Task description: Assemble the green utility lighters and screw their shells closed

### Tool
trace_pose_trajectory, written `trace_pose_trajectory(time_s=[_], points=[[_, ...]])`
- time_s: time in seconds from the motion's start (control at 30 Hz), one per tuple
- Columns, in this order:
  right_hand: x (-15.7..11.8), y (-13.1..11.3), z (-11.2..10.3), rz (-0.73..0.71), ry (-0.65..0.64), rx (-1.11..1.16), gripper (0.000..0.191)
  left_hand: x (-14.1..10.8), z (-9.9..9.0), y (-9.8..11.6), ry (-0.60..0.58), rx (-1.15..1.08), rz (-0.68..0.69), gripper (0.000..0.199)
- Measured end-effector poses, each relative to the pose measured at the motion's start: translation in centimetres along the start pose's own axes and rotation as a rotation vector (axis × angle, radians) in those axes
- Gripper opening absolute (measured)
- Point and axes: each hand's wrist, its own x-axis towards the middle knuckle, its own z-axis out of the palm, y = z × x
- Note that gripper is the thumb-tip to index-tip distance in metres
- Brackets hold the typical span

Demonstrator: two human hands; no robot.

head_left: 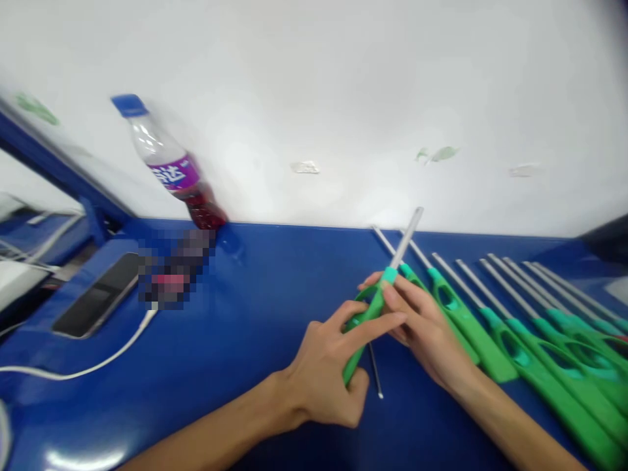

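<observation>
Both hands are on one green gas lighter (377,302), whose metal tube points up and away to the right. My left hand (333,360) wraps round the lower green body, with its index finger stretched across it. My right hand (424,320) pinches the upper end close to where the tube begins. Below them on the table lies a thin dark rod (375,371) with a light tip, partly hidden by my hands. To the right, several more green lighters (540,350) lie side by side, their metal tubes pointing away from me.
A part-filled drink bottle (174,173) with a blue cap stands against the white wall (318,85). On the left of the blue table (275,275) are a phone (101,294), a white cable (115,356) and a blurred-out object (179,268).
</observation>
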Motion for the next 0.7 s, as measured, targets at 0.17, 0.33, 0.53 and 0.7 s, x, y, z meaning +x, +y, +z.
trace_pose_trajectory(time_s=[0.17, 0.33, 0.53, 0.7], points=[[-0.08, 0.39, -0.04, 0.030, 0.016, 0.011, 0.048, -0.13, 0.28, 0.09, -0.012, 0.039, 0.020, 0.099], [-0.15, 0.39, -0.07, 0.038, 0.031, -0.022, 0.051, -0.12, 0.33, 0.01, -0.009, 0.021, 0.033, 0.102], [-0.17, 0.28, 0.00, 0.026, 0.045, -0.036, 0.054, 0.17, -0.36, -0.07, -0.035, 0.076, 0.010, 0.098], [-0.21, 0.14, 0.20, 0.025, 0.042, -0.029, 0.054, -0.03, -0.13, -0.25, -0.037, 0.094, 0.015, 0.101]])
